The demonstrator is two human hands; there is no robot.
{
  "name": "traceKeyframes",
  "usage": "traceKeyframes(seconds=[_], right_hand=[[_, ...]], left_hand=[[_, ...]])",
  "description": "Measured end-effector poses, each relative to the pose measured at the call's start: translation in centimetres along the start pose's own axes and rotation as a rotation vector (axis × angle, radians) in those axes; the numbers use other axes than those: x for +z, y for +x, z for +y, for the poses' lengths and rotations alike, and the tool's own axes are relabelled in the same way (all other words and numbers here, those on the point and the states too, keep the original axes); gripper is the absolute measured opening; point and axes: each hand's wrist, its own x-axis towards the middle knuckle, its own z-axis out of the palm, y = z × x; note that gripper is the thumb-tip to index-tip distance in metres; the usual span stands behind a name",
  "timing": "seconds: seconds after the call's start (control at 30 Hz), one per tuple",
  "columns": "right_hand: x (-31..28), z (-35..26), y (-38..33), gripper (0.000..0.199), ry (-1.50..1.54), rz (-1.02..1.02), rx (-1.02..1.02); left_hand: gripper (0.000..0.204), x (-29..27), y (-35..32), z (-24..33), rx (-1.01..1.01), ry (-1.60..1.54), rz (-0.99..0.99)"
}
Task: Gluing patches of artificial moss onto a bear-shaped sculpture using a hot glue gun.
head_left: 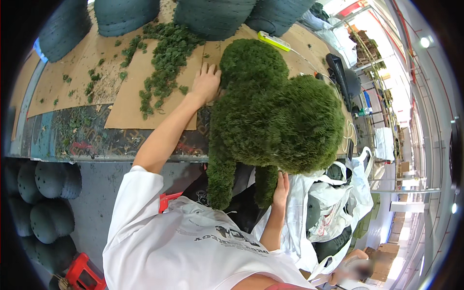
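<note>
The person at the table wears a white T-shirt [188, 241] with dark lettering and a dark picture on the chest, turned upside down from where I stand. Red marks show on the dark tabletop [96, 135] at the left of the frame, too worn to make out.

One green leafy figure [251, 111] fills the middle of the frame, lying on the table with its lower part over the front edge. I count two big rounded lumps on it, one at the top and one at the right, and two legs [221, 181] hanging down. The left hand [207, 83] is open, fingers spread, against the figure's upper left side. The right hand [281, 189] lies along the right-hand leg, fingers straight; its thumb is hidden, so I cannot tell whether it grips.

Four dark rounded shells [126, 17] line the top of the frame, with one yellow-green power strip [274, 41] near them. Loose green sprigs [169, 53] lie on brown cardboard [123, 99] at upper left. More dark shells [52, 222], at least five, are piled at lower left, above one red stool [84, 273]. A white bag [355, 193] stands at lower right, near a second person [355, 268].
</note>
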Motion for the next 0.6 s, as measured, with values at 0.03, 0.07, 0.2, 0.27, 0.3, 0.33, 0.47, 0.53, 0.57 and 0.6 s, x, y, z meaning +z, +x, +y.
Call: traceKeyframes(seconds=[0.03,0.07,0.2,0.27,0.3,0.33,0.47,0.53,0.57,0.6], right_hand=[[-0.6,0.2,-0.2,0.031,-0.074,-0.008,-0.029],[-0.6,0.2,-0.1,0.028,-0.146,-0.018,-0.059],[-1.4,1.5,0.3,0.028,-0.024,-0.014,0.035],[-1.0,1.1,0.3,0.031,-0.008,0.023,0.05],[-0.7,0.7,-0.1,0.034,0.007,0.072,0.064],[-0.1,0.1,-0.5,0.034,0.011,0.067,0.068],[1.5,-2.2,-0.9,0.043,0.01,0.023,0.147],[1.1,-1.9,-0.4,0.043,0.035,0.104,0.193],[0.1,-1.3,0.4,0.042,0.15,-0.02,0.235],[-0.7,-0.5,1.1,0.041,0.27,-0.155,0.272]], left_hand=[[0.05,0.2,0.5,0.6,0.025,-0.01,-0.003],[0.044,0.0,1.1,0.3,0.021,-0.025,-0.056],[0.028,-1.8,1.8,-2.3,0.038,-0.258,-0.073],[0.034,-3.9,2.5,-4.1,0.085,-0.205,-0.023],[0.038,-5.7,3.1,-4.5,-0.001,-0.161,0.044],[0.042,-6.9,2.9,-5.5,-0.098,-0.109,0.112],[0.063,-8.8,0.3,-8.9,-0.264,-0.101,0.187],[0.064,-12.5,-2.1,-4.4,-0.187,-0.578,0.145],[0.066,-14.5,-4.1,-0.9,-0.171,-0.836,0.061],[0.065,-15.2,-6.2,1.1,-0.119,-0.937,0.072]])
